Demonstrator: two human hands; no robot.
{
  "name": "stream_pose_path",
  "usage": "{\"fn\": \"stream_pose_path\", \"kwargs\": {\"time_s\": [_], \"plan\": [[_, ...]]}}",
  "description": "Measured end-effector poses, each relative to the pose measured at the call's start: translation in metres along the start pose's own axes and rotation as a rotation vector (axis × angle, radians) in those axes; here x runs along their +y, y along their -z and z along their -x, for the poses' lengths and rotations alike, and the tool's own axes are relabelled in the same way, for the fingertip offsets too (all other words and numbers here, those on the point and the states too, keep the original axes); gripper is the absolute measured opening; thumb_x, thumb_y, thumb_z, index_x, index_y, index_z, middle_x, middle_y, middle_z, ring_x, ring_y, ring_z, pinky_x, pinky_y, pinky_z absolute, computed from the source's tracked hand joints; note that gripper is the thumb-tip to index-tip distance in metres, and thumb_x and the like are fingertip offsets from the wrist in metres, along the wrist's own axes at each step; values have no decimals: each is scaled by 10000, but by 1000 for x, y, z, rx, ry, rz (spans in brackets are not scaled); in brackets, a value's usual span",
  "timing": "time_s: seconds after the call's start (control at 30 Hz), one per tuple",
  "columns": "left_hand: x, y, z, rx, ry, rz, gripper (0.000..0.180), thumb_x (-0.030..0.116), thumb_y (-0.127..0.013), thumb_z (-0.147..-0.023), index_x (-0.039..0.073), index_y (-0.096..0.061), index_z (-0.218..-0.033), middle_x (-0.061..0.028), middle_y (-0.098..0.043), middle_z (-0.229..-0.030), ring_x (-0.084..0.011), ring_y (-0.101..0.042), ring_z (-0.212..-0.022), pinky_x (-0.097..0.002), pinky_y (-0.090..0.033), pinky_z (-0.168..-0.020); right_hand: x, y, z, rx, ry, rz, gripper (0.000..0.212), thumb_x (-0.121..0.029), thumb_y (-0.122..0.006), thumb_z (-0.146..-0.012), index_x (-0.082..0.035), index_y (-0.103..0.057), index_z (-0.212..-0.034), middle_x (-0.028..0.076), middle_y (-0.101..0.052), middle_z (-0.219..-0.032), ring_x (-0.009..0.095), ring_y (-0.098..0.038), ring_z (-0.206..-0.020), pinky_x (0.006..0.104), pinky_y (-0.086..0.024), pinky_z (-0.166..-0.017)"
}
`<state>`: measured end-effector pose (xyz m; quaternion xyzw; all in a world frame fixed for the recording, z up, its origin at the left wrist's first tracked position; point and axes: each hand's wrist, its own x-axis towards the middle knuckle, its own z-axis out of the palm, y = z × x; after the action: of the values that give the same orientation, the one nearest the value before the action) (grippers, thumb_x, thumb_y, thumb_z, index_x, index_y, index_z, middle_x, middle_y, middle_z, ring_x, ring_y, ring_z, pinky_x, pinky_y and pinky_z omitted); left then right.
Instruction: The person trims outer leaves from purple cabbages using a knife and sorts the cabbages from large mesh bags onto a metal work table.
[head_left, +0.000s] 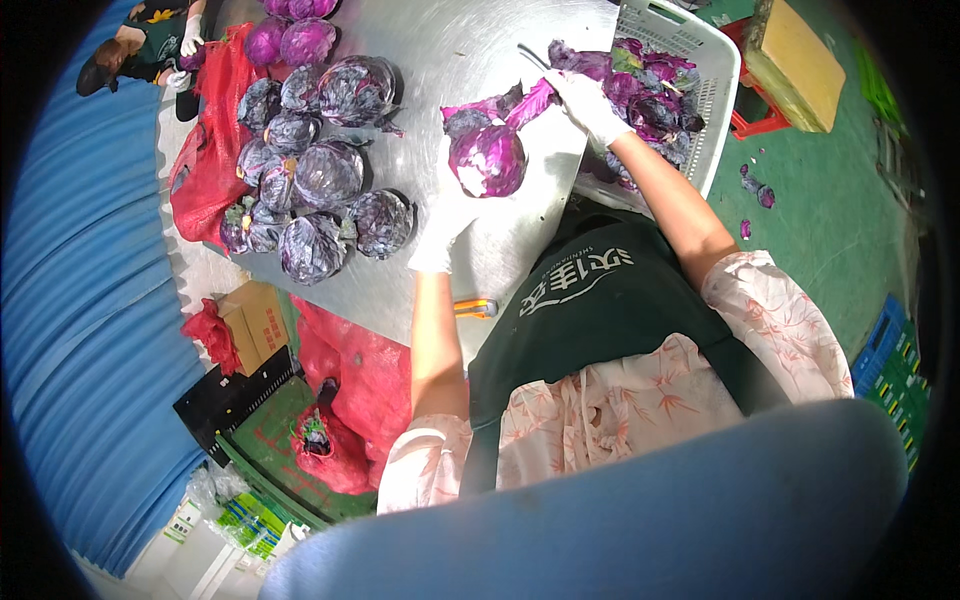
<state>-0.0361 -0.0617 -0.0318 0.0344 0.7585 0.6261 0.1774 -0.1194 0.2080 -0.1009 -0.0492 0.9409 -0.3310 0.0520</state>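
A peeled red cabbage (487, 160), glossy purple with a pale patch, rests on the steel table (430, 40). My left hand (443, 215), in a white glove, cups it from the near left side, partly hidden in glare. Also gloved in white, my right hand (592, 108) grips a thin dark tool (533, 56) that looks like a knife. A loose purple leaf (532, 104) lies just left of that hand, and more torn leaves (468, 120) are behind the cabbage. An orange box cutter (476, 308) lies at the table's near edge.
Unpeeled cabbages (328, 173) crowd the table's left, with peeled ones (308, 42) behind. A white crate (725, 90) of leaves stands right, near a red stool (745, 125). Red mesh sacks (350, 360) sit below the table. Another person (150, 45) works far left.
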Motion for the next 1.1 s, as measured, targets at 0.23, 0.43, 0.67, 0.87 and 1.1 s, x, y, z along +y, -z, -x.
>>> {"fn": "stream_pose_path", "kwargs": {"time_s": [0.23, 0.43, 0.67, 0.87, 1.1], "plan": [[45, -49, -23, 269, 51, -394, 1021, 335, -843, -593, -8, -289, -1379, -229, -393, -1334, -325, -458, -1207, -410, -403, -1005, -81, 53, 24, -108, 340, -62, 571, -469, -648, -795, -58, -567, -1183, 162, -608, -1022, 308, -608, -937, 391, -479, -815], [40, -36, -14, 132, -60, -576, 1089, 363, -868, -515, -23, -297, -1358, -237, -437, -1265, -331, -452, -1207, -413, -404, -1004, -52, 28, -12, -36, 383, -154, 279, -273, -467, -942, -62, -642, -988, 153, -607, -895, 295, -586, -854, 367, -480, -738], [23, -20, 6, 198, 286, -261, 974, 337, -869, -622, -8, -303, -1336, -167, -475, -1216, -254, -534, -1082, -357, -494, -891, -43, 21, -17, -254, 3, -590, 438, -418, -546, -889, 5, -622, -808, 83, -547, -578, 166, -555, -510, 335, -448, -531], [4, -5, 16, 332, 332, 104, 725, 273, -805, -720, 42, -416, -1287, -160, -511, -1200, -239, -564, -1036, -353, -512, -836, 17, 35, -20, -106, 8, -101, 344, -376, -532, -876, -66, -678, -852, 133, -648, -736, 301, -631, -711, 403, -501, -701], [-24, 7, 10, 244, 499, 732, 608, 512, -628, -812, 120, -505, -1260, -134, -540, -1253, -284, -595, -1040, -450, -554, -714, 14, 70, 8, 490, 77, 300, 318, -219, -572, -847, -52, -571, -1117, 163, -605, -992, 307, -624, -875, 372, -520, -749]]}}
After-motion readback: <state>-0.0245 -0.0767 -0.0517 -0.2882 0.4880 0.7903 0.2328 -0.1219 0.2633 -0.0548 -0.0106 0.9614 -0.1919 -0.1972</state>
